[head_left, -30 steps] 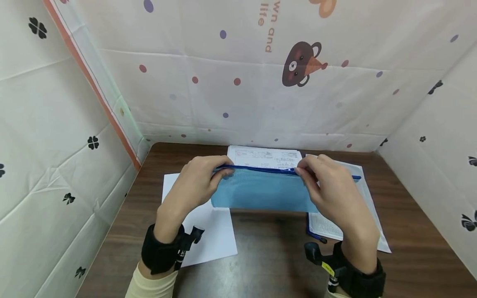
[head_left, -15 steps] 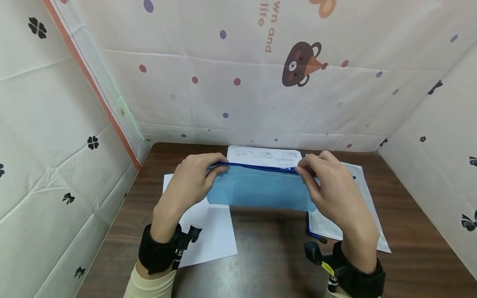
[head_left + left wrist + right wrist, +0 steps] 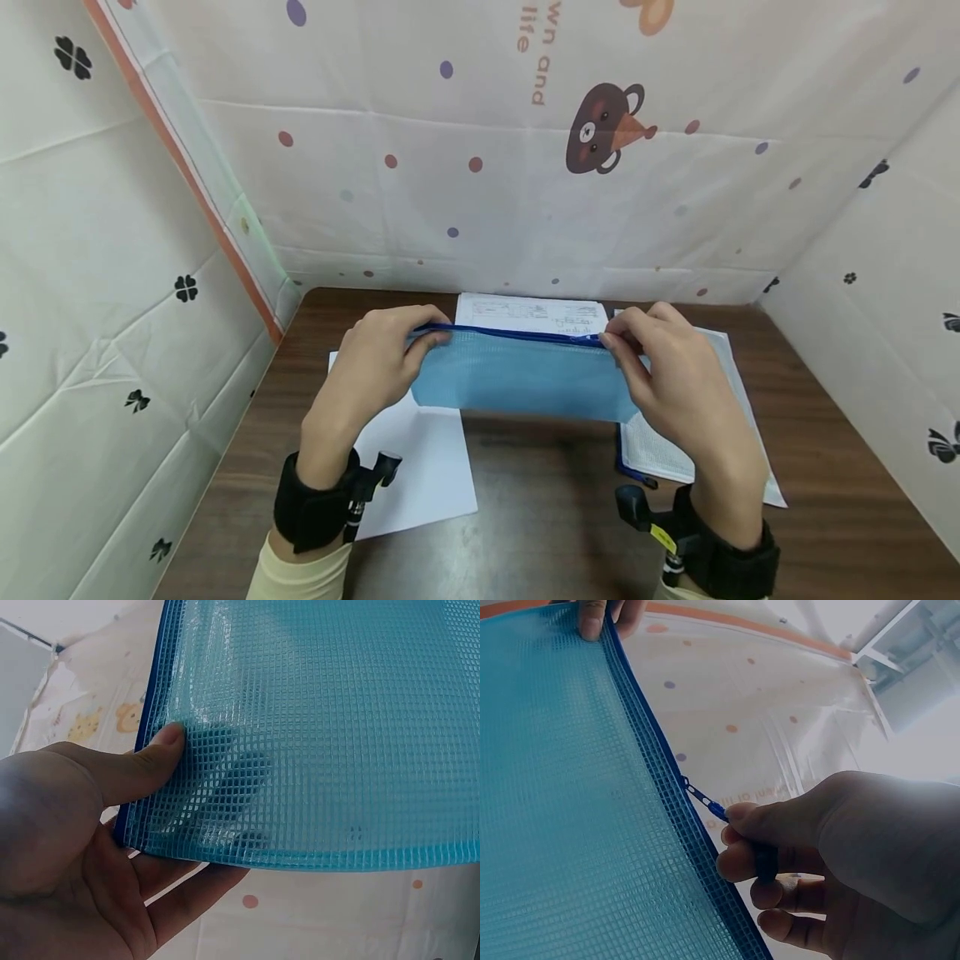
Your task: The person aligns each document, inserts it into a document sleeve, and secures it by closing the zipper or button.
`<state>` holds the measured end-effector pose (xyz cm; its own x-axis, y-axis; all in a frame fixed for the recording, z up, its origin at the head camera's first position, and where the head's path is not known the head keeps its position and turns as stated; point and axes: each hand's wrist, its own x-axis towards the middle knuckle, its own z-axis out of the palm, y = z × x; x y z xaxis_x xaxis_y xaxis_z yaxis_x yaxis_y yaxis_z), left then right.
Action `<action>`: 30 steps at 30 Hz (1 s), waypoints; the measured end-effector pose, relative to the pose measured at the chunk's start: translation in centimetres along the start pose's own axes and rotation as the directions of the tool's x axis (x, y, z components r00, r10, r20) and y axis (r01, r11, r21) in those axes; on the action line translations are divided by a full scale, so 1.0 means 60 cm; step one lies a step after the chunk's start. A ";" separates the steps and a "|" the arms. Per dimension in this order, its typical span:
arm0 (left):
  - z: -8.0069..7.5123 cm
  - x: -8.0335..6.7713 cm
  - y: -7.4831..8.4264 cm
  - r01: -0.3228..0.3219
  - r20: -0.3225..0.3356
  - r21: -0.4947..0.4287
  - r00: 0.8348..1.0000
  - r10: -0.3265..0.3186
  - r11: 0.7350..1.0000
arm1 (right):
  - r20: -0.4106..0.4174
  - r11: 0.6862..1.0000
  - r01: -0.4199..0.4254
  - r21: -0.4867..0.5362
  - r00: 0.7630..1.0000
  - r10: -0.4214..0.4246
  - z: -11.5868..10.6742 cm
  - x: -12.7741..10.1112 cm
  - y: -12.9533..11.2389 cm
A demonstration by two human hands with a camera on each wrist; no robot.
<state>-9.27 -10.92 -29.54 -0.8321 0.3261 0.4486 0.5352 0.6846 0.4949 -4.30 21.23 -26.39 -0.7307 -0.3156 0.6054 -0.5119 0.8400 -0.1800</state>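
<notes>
Aloft above the surface (image 3: pixel 540 500), a blue mesh pouch (image 3: pixel 525 379) hangs stretched between two hands, its dark blue zipper (image 3: pixel 517 335) running along the top edge. Judging by the slider's place near the pouch's right end, the zipper run looks either nearly finished or barely begun; whether the teeth along the rest of the edge are joined or parted cannot be told from these views. The pouch appears flat, with nothing visible through the mesh.

The right hand (image 3: pixel 675 383) pinches the small zipper pull (image 3: pixel 705 799) between thumb and curled forefinger, the other fingers folded beneath it, as the right wrist view shows plainly. The left hand (image 3: pixel 375 367) grips the pouch's opposite top corner: the thumb (image 3: pixel 142 769) presses on the near face of the mesh while the fingers lie behind it, showing darkly through the weave in the left wrist view. Both hands are thus clamped on the pouch, one on its corner, one on its pull.

Beneath and behind the pouch lie papers: a blank white sheet (image 3: pixel 420 467) under the left forearm, a printed form (image 3: pixel 532 312) at the far edge, and a second mesh pouch with printed pages inside (image 3: pixel 697 450) under the right hand. Black wrist straps (image 3: pixel 311 512) carry the cameras. Cloth with dots and a cartoon bear (image 3: pixel 600 129) walls the booth.
</notes>
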 end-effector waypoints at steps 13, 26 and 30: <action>-0.001 -0.001 0.000 -0.007 -0.018 0.002 1.000 0.007 1.000 | -0.004 1.000 -0.015 0.006 1.000 0.015 -0.006 -0.003 0.007; -0.005 -0.002 0.001 0.000 -0.048 0.025 0.999 0.001 1.000 | -0.022 0.999 -0.036 -0.009 0.999 0.036 -0.008 -0.003 0.008; -0.006 -0.002 0.002 0.012 -0.064 0.036 0.998 -0.010 0.999 | -0.032 0.999 -0.052 -0.007 0.998 0.052 -0.008 -0.005 0.007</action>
<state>-9.05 -11.11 -29.27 -0.8261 0.2771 0.4907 0.5197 0.7112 0.4734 -4.10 21.85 -26.28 -0.7415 -0.2575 0.6195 -0.4699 0.8585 -0.2055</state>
